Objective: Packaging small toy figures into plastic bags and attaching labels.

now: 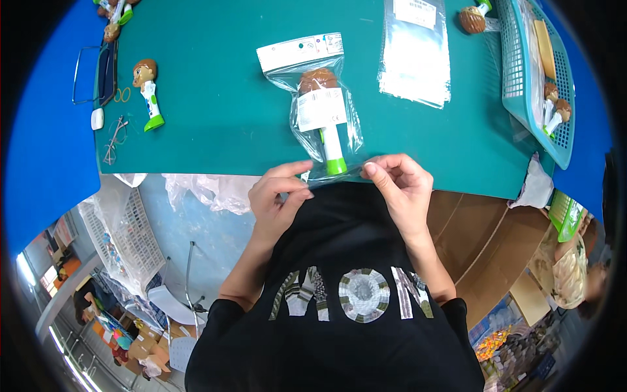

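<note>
A clear plastic bag [357,130] with a white header strip lies on the green table in front of me. Inside it is a toy figure [331,140] with brown hair, a white body and a green base; a white label [321,110] covers its middle. The bag's lower end reaches the table's near edge. There my right hand [405,189] pinches the right corner between thumb and forefinger. At the left corner, my left hand [277,196] has its fingers curled round the plastic, close to the green base.
Flat clear bags [415,65] are stacked at the far right. Beside them stands a turquoise basket [516,78] containing more figures. A loose figure [149,95] lies left, near rubber bands [122,95], a dark phone-like object [107,72] and eyeglasses [116,139]. Brown cardboard [483,228] sits below the table's right side.
</note>
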Action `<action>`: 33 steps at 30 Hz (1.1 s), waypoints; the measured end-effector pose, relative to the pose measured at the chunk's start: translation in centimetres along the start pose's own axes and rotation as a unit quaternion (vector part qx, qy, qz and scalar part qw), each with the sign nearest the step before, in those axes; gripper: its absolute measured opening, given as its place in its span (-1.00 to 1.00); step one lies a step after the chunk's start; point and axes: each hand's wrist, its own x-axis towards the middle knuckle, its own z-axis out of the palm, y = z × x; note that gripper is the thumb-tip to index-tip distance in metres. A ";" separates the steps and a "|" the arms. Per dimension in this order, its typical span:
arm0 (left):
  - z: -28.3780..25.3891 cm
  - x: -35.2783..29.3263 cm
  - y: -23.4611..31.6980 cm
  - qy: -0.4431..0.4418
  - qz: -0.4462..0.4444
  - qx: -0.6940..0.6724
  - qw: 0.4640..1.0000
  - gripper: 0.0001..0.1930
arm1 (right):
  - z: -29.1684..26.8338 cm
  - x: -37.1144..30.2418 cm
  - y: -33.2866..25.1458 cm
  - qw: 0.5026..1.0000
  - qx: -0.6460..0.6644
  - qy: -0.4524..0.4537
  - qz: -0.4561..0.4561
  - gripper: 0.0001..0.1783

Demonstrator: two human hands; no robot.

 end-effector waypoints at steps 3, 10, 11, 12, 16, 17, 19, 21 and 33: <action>-0.3 0.4 -0.4 -0.077 0.077 -0.001 0.994 -0.89 | 0.1 0.0 -0.3 0.999 0.032 0.001 0.020 -0.93; -0.5 2.3 1.1 -0.164 0.209 0.166 0.950 -0.76 | 0.2 -0.1 -0.2 0.999 0.042 0.001 -0.008 -0.93; -0.5 2.5 1.1 -0.163 0.210 0.167 0.949 -0.76 | 0.1 -0.1 -0.2 0.999 0.042 -0.001 -0.019 -0.93; -0.5 2.6 1.1 -0.164 0.199 0.159 0.953 -0.78 | 0.1 -0.1 -0.2 0.999 0.042 -0.002 -0.019 -0.93; -0.6 2.0 1.0 -0.153 0.104 0.123 0.975 -0.87 | 0.2 -0.2 -0.2 0.999 0.025 0.001 -0.023 -0.92; -0.6 1.8 1.0 -0.154 0.104 0.123 0.975 -0.87 | 0.2 -0.2 -0.3 0.999 0.015 0.007 -0.033 -0.92; -0.4 1.2 1.1 -0.080 0.032 0.067 0.994 -0.92 | 0.2 -0.2 -0.3 1.000 0.005 0.008 -0.025 -0.92; -0.4 0.3 1.1 -0.050 -0.004 0.068 0.996 -0.90 | 0.2 -0.3 -0.3 1.000 -0.006 0.008 -0.017 -0.92; 0.1 1.6 1.6 0.049 -0.111 -0.092 0.988 -0.73 | -0.1 -0.5 0.0 1.000 0.017 0.007 -0.017 -0.92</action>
